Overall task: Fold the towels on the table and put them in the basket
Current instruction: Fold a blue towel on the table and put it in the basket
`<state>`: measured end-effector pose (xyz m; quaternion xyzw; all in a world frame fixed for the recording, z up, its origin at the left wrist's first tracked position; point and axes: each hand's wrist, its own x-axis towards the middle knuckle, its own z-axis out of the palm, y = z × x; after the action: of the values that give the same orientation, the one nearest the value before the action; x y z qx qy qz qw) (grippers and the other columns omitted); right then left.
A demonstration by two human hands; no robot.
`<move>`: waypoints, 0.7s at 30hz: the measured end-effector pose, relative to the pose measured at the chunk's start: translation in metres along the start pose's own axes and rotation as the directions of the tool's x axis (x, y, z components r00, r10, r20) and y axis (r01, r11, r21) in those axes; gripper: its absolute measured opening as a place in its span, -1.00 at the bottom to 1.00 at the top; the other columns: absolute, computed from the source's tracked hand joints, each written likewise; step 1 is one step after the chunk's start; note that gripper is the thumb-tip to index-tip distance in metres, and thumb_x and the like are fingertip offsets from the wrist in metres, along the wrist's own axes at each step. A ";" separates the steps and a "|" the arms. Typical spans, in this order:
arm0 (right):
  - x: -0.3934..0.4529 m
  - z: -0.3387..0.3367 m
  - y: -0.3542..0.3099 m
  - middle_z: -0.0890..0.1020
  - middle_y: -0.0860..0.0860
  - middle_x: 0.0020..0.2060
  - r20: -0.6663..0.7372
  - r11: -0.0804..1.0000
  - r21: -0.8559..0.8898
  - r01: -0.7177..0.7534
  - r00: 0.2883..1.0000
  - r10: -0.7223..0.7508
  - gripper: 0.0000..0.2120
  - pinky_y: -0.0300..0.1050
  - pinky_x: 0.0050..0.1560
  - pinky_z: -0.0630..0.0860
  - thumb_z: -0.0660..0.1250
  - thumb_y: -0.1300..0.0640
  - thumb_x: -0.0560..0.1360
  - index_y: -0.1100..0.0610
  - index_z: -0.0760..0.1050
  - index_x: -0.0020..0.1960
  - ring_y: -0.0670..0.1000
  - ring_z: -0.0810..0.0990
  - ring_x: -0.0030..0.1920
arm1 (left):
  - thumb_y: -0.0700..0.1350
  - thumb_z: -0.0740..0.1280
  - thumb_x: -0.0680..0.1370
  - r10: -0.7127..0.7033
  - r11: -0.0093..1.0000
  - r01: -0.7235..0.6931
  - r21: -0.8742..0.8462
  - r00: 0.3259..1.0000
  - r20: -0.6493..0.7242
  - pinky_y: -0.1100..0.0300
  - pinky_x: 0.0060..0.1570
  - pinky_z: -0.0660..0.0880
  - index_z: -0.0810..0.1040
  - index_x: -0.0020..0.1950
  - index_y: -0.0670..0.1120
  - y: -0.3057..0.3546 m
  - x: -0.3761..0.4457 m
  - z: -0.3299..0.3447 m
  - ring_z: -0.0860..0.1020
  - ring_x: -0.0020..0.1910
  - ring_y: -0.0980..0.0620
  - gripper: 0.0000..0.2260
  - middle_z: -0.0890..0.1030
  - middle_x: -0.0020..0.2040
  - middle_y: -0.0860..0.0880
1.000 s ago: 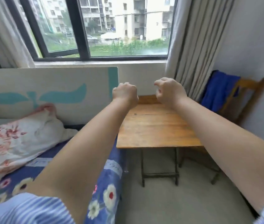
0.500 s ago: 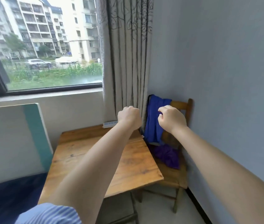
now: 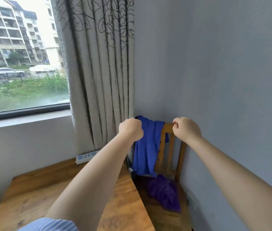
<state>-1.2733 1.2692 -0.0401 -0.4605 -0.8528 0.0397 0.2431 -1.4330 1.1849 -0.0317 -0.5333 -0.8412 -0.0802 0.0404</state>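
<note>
Your table [image 3: 32, 197] carries no towel in view, only a power strip [image 3: 86, 157] at its far edge by the curtain [image 3: 98, 80]. Your left hand [image 3: 130, 129] is curled into a fist holding nothing visible, raised just before the blue towel [image 3: 146, 150]. That towel hangs over the chair [image 3: 169, 127] back, draped so it stays put; a purple towel [image 3: 164, 192] lies crumpled on the seat below. Your right hand [image 3: 186, 129], fingers likewise curled and empty, hovers at the top rail. Judgement: you are reaching to collect the towels; no basket is in view
</note>
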 end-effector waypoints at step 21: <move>0.244 0.226 0.106 0.50 0.11 0.22 0.312 0.998 -0.035 -0.061 0.948 0.069 -0.56 -0.07 0.11 0.45 0.19 -0.07 0.54 0.16 0.36 0.31 0.10 0.47 0.22 | -0.08 0.08 0.63 -0.275 0.918 0.321 -0.232 0.938 0.211 0.17 -0.18 0.36 0.43 0.22 -0.20 0.015 0.262 0.167 0.46 -0.06 -0.02 -0.72 0.52 0.16 -0.13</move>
<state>-1.4057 1.5617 -0.1771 -0.4793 -0.8653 0.1096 0.0976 -1.5287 1.4542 -0.1547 -0.4040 -0.8949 -0.1493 -0.1168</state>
